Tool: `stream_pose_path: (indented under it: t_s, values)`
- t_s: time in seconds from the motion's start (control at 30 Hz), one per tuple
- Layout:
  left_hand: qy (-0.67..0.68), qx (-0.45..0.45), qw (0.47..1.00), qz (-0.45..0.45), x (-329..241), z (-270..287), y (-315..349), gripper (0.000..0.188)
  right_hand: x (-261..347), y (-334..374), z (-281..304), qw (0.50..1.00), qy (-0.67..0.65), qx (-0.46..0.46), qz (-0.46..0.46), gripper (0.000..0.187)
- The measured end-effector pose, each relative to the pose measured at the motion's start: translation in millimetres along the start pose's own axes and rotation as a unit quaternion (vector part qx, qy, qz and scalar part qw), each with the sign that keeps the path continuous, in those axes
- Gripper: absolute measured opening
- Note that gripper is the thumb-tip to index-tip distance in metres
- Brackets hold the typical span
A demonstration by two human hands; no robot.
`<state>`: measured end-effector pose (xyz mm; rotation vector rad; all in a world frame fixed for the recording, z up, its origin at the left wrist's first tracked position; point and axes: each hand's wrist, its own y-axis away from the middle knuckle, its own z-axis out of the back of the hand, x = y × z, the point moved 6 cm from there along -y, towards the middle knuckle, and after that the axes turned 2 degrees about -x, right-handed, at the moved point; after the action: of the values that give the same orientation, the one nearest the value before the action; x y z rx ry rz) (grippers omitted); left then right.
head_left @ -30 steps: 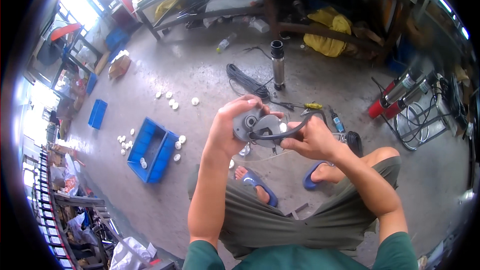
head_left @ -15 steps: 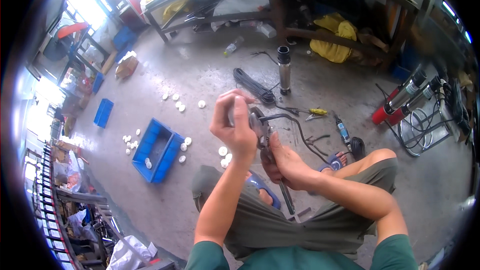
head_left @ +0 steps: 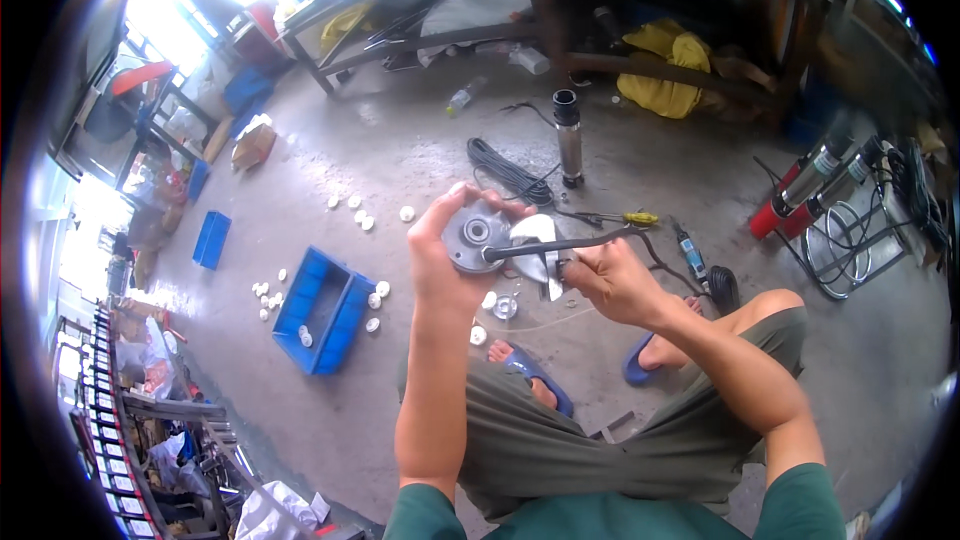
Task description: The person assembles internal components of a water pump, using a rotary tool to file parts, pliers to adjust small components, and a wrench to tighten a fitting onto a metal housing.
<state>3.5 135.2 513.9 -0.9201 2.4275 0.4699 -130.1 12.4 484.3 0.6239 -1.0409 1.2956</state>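
In front of me my left hand [head_left: 435, 240] is wrapped round a round grey metal end piece [head_left: 462, 246], seen end-on with a ring at its centre. A black cable [head_left: 560, 244] comes out of its face and runs right, past my other hand. My right hand [head_left: 615, 280] is closed round what looks like an adjustable wrench [head_left: 537, 232]. Its shiny jaws are beside the end piece; whether they touch it I cannot tell. My right fingers hide the wrench handle. Below my hands, a small clear round part [head_left: 505, 307] lies on the floor near several white round caps [head_left: 478, 336].
Left on the floor is a blue divided bin [head_left: 350, 325] with white caps around it. Ahead stand a steel cylinder [head_left: 569, 145] and a coiled black cable [head_left: 505, 172]. Yellow-handled pliers [head_left: 640, 218] and a blue-labelled tool [head_left: 690, 255] lie right. Red-ended cylinders [head_left: 800, 200] lean on a rack.
The round end piece has turned to show its face, and the wrench has swung so its jaws show beside it. My right hand has moved up and right.
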Motion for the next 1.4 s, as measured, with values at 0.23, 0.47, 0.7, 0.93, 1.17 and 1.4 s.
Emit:
stream_pose_path:
  t_s: [0.23,0.47,0.7,0.93,1.17,1.4]
  values:
    - [-0.078,0.049,0.992,0.085,19,-6,-2,0.018,-15,3,5,0.995,0.075,-0.024,0.065,0.037]
    - [-0.153,-0.018,0.983,0.105,18,10,1,0.013,-9,-3,16,0.979,0.165,0.015,0.116,0.035]
    - [-0.174,-0.021,0.979,0.106,10,4,6,0.015,-19,-4,6,0.989,0.101,0.000,0.111,0.033]
    - [-0.175,0.028,0.978,0.110,12,5,3,0.015,-14,-1,-1,0.990,0.051,0.045,0.123,0.026]
    - [-0.137,-0.014,0.990,0.019,12,14,-1,0.012,-19,-3,-10,0.997,0.012,-0.003,0.076,0.033]
    - [-0.134,-0.062,0.947,-0.285,-3,5,5,0.011,-32,17,-58,0.949,-0.273,0.008,-0.156,0.059]
